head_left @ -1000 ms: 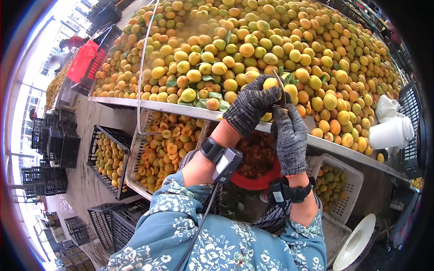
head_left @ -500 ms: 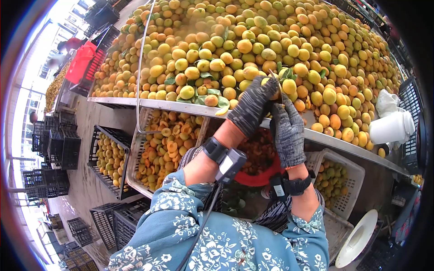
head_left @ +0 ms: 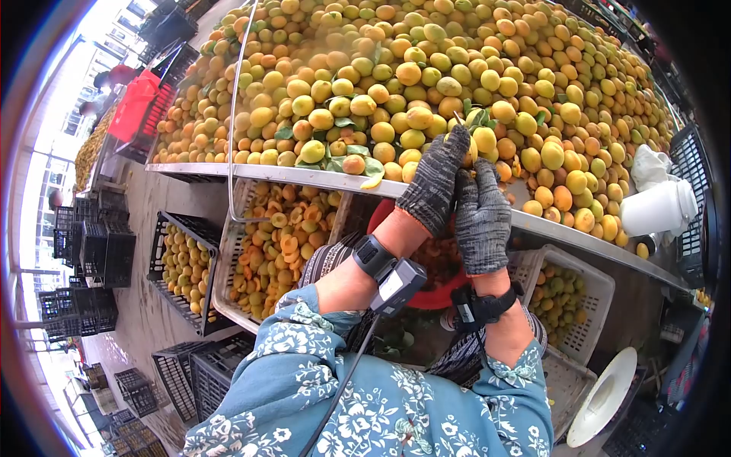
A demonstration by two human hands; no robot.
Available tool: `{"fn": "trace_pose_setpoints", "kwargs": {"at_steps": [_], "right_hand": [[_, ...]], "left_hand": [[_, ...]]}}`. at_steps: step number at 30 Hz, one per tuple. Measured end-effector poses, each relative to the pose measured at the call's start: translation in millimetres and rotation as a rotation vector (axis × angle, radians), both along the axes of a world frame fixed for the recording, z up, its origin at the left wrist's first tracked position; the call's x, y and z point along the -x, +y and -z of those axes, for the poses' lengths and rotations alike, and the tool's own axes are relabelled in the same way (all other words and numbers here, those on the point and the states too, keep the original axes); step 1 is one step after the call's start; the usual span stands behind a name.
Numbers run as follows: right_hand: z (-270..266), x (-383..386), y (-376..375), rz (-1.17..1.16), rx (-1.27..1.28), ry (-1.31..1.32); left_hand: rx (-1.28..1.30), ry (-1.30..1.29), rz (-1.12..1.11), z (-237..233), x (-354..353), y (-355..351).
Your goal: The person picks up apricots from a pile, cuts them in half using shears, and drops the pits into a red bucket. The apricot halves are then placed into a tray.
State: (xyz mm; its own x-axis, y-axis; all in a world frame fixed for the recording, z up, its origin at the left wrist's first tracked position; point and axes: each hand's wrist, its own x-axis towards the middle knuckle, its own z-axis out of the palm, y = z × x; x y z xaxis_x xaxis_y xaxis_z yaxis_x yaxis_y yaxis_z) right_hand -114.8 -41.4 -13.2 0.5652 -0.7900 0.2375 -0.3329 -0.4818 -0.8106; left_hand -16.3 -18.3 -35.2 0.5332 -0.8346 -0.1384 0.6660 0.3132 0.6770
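My left hand (head_left: 440, 181), in a dark grey knit glove, is closed at the near edge of a large heap of apricots (head_left: 426, 76). Its fingers curl around an apricot (head_left: 473, 150), mostly hidden by the gloves. Close beside it on the right, my right hand (head_left: 483, 217), in a lighter grey glove, has its fingertips pressed together at the same fruit. A thin, knife-like tool (head_left: 458, 118) pokes up past the left fingertips. It seems to run down to the right hand, but its grip is covered.
The metal table edge (head_left: 304, 177) runs below the heap. Beneath are a pale crate of split apricots (head_left: 278, 251), a red tub (head_left: 434, 297) and another pale crate (head_left: 598, 293). A white bucket (head_left: 661, 210) stands at right. Black crates (head_left: 186, 266) stand on the left floor.
Both hands have shifted slightly; the left wrist has moved a little right and the two gloves sit closer together. The left glove now covers more of the tool.
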Motion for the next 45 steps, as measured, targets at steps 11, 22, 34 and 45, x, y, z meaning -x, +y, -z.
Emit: {"fn": "trace_pose_setpoints", "kwargs": {"at_steps": [11,22,34,45], "right_hand": [[8.0,10.5,-7.5,-0.220,-0.278,-0.186],[-0.6,7.3,0.0,-0.133,-0.621,-0.428],[3.6,0.4,-0.3,-0.072,-0.363,-0.377],[-4.2,10.9,-14.3,-0.083,-0.602,-0.293]], "left_hand": [[-0.146,-1.083,-0.232,-8.1,-6.2,8.9],[-0.101,-0.592,-0.252,-24.8,8.8,5.0],[-0.002,0.233,0.061,-47.2,15.5,13.2],[-0.069,-0.500,-0.021,-23.8,-0.2,4.8]]}}
